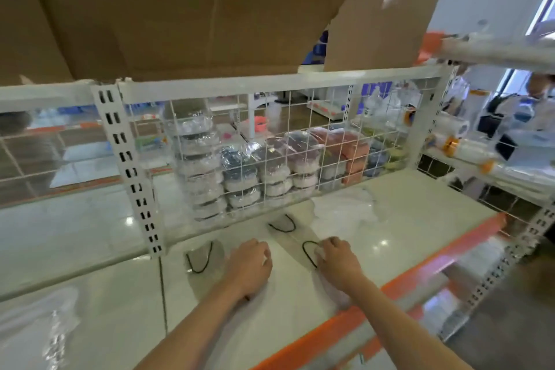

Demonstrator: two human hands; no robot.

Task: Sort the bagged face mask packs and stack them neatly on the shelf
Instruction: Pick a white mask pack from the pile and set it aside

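Left hand (pixel 250 267) curled, contents unclear; right hand (pixel 336 260) pinching clear mask pack (pixel 300 245) at lower centre; best lifted level, squared against stacks (pixel 240 171) behind mesh (pixel 330 117).

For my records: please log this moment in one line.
left hand: on shelf | right hand: pinching black loop | packs: stacked behind

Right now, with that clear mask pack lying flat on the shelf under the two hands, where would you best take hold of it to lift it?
I'd grip the clear mask pack by its near edge, coming from the front. It lies flat on the white shelf, so the fingers must slide under an edge. The black ear loops look too thin to lift it by.
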